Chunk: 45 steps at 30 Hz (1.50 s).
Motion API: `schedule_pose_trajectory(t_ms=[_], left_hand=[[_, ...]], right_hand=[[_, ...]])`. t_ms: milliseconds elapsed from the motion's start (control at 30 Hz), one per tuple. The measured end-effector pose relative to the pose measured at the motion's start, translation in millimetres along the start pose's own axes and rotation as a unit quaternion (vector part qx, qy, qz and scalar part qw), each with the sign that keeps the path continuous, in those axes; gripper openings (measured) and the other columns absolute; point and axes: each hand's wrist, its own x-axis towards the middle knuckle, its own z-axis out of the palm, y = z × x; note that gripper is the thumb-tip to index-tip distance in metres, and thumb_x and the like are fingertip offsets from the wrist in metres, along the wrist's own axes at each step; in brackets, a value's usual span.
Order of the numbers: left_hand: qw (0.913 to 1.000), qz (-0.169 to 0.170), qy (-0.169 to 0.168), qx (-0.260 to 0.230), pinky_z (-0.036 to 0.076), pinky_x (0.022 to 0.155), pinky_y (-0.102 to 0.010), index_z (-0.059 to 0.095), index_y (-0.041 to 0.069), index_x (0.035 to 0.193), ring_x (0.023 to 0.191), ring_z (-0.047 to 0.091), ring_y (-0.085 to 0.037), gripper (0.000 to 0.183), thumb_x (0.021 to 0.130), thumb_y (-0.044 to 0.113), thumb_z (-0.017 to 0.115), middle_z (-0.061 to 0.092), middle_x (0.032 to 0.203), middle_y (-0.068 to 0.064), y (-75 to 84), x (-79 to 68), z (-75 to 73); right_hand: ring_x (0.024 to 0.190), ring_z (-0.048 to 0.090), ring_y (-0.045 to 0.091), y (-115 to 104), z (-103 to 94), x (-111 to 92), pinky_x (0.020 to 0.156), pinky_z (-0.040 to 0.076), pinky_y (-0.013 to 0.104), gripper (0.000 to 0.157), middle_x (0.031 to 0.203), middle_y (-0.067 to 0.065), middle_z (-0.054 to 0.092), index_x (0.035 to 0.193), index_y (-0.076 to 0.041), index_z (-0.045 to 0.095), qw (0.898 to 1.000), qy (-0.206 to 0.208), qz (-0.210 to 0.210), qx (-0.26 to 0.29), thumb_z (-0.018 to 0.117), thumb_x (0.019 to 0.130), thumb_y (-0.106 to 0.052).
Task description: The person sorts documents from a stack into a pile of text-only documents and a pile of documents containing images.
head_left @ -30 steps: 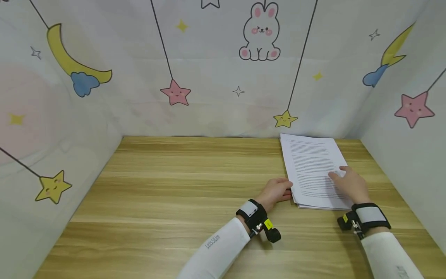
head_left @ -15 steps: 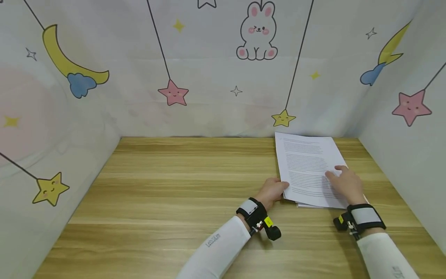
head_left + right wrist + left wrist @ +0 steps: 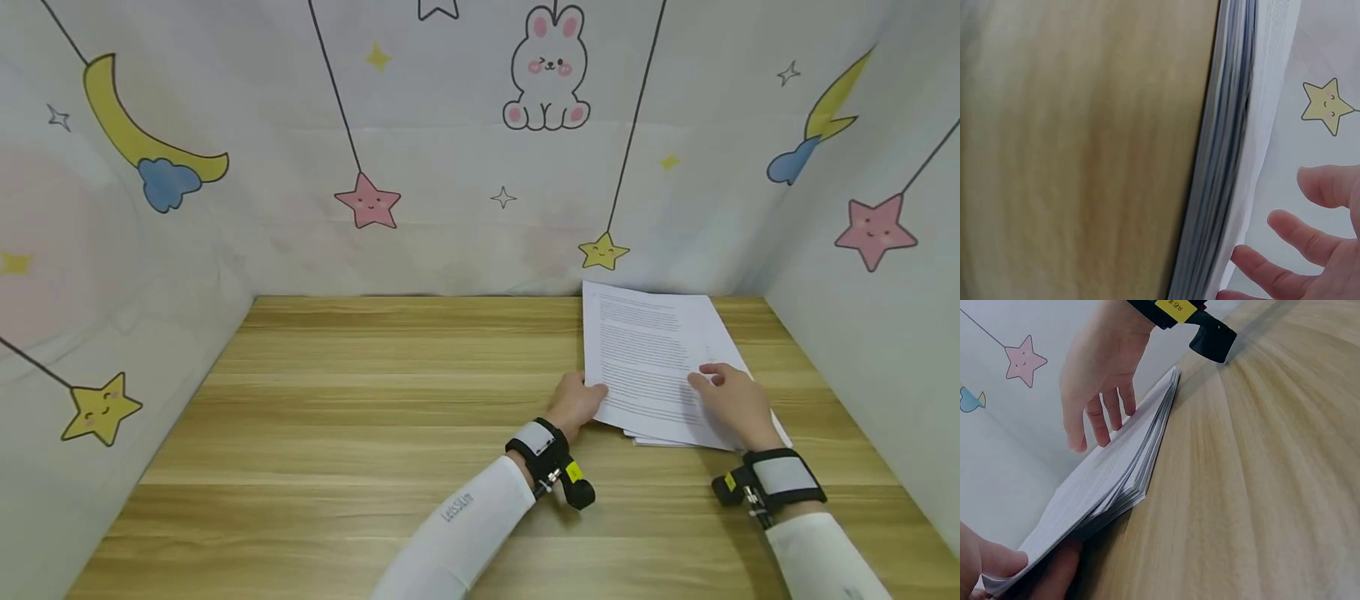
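A thick stack of printed paper (image 3: 637, 358) lies at the back right of the table. My left hand (image 3: 573, 404) pinches the left edge of its upper sheets, thumb on top and a finger (image 3: 1060, 569) underneath. Those sheets sit shifted left, and their left side is raised off the lower part of the stack. Over the right half of the printed page is my right hand (image 3: 738, 404), its fingers spread and slightly bent. In the left wrist view the fingertips of that right hand (image 3: 1107, 375) come down right at the page.
The stack stands on a wood-grain table (image 3: 360, 400), its far end close to the back wall cloth (image 3: 450, 150). A side wall (image 3: 862, 333) rises to the right of the table. Each wrist wears a black strap with a small camera.
My left hand has taken hold of the upper sheets and drawn them left and up, fanning them off the lower ones. The right hand stays over the page.
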Motion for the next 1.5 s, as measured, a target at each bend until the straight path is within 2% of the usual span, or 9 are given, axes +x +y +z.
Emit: schedule_pose_trajectory(t_ms=[267, 367, 667, 767, 933, 1067, 1167, 1367, 1500], left_hand=[[0.9994, 0.005, 0.035, 0.005, 0.051, 0.079, -0.028, 0.066, 0.004, 0.119, 0.088, 0.062, -0.015, 0.029, 0.089, 0.006, 0.066, 0.071, 0.106, -0.007, -2.9, 2.8, -5.7], [0.9994, 0.015, 0.03, 0.004, 0.051, 0.081, -0.028, 0.063, 0.004, 0.122, 0.09, 0.061, -0.014, 0.034, 0.088, 0.003, 0.066, 0.07, 0.11, -0.007, -4.4, 2.7, -4.8], [0.9983, 0.001, -0.001, -0.058, 0.053, 0.081, -0.029, 0.061, 0.003, 0.121, 0.091, 0.062, -0.016, 0.034, 0.088, -0.003, 0.063, 0.07, 0.109, -0.01, -5.6, 0.3, 2.7], [0.9991, 0.005, 0.012, -0.039, 0.053, 0.08, -0.028, 0.062, 0.002, 0.121, 0.091, 0.062, -0.015, 0.031, 0.09, 0.0, 0.062, 0.07, 0.108, -0.01, -4.9, 0.4, 3.5], [0.9978, 0.011, 0.056, 0.035, 0.053, 0.089, -0.035, 0.061, 0.001, 0.126, 0.1, 0.062, -0.019, 0.032, 0.095, 0.007, 0.057, 0.069, 0.115, -0.012, -2.3, 1.1, -0.3], [0.9934, 0.03, 0.075, 0.082, 0.046, 0.106, -0.041, 0.047, 0.003, 0.144, 0.125, 0.057, -0.026, 0.05, 0.095, 0.006, 0.055, 0.06, 0.137, -0.015, -0.3, 1.2, -2.5], [0.9927, 0.045, 0.073, 0.084, 0.043, 0.11, -0.042, 0.038, 0.006, 0.151, 0.132, 0.052, -0.027, 0.06, 0.093, 0.003, 0.055, 0.054, 0.145, -0.015, 0.1, 1.4, -3.1], [0.9981, 0.025, 0.055, 0.013, 0.05, 0.098, -0.037, 0.044, 0.003, 0.146, 0.113, 0.06, -0.02, 0.056, 0.092, 0.006, 0.058, 0.061, 0.132, -0.013, -2.7, 7.0, -10.3], [0.9986, 0.014, 0.047, 0.019, 0.053, 0.091, -0.035, 0.048, 0.004, 0.144, 0.106, 0.063, -0.018, 0.052, 0.094, 0.013, 0.058, 0.065, 0.127, -0.013, -0.9, 8.6, -16.8]], right_hand=[[0.125, 0.046, 0.057, -6, -1.4, -3, 0.096, 0.043, 0.063, 0.063, 0.138, 0.043, 0.044, 0.141, 0.009, 0.044, 1.0, -0.02, -0.02, -0.008, 0.046, 0.101, -0.04], [0.125, 0.046, 0.057, -8, -1.5, -4, 0.097, 0.043, 0.063, 0.064, 0.137, 0.044, 0.044, 0.141, 0.01, 0.043, 1.0, -0.02, -0.022, -0.004, 0.046, 0.101, -0.04], [0.125, 0.045, 0.058, -13, -3.9, -8, 0.097, 0.042, 0.065, 0.063, 0.137, 0.045, 0.043, 0.142, 0.01, 0.042, 1.0, -0.011, -0.005, 0.007, 0.046, 0.102, -0.038], [0.127, 0.043, 0.057, -13, -6.6, -7, 0.099, 0.04, 0.065, 0.064, 0.139, 0.044, 0.041, 0.144, 0.009, 0.04, 0.999, -0.015, 0.011, 0.028, 0.043, 0.103, -0.04], [0.131, 0.041, 0.055, -12, -9.5, -5, 0.102, 0.04, 0.063, 0.066, 0.143, 0.043, 0.039, 0.147, 0.006, 0.039, 0.997, -0.027, 0.027, 0.073, 0.039, 0.103, -0.044], [0.135, 0.04, 0.053, -14, -9.2, -7, 0.104, 0.039, 0.062, 0.065, 0.146, 0.039, 0.039, 0.148, 0.003, 0.039, 0.993, -0.029, 0.048, 0.107, 0.039, 0.103, -0.044], [0.136, 0.039, 0.052, -15, -8.0, -8, 0.105, 0.039, 0.061, 0.065, 0.147, 0.037, 0.039, 0.149, 0.001, 0.039, 0.991, -0.028, 0.061, 0.116, 0.039, 0.103, -0.045], [0.135, 0.041, 0.051, -17, -5.1, -8, 0.105, 0.04, 0.06, 0.063, 0.147, 0.037, 0.04, 0.148, 0.002, 0.04, 0.992, -0.016, 0.063, 0.109, 0.041, 0.103, -0.043], [0.135, 0.041, 0.051, -17, -6.2, -8, 0.105, 0.04, 0.06, 0.063, 0.147, 0.038, 0.04, 0.148, 0.002, 0.039, 0.992, -0.026, 0.063, 0.102, 0.041, 0.103, -0.042]])
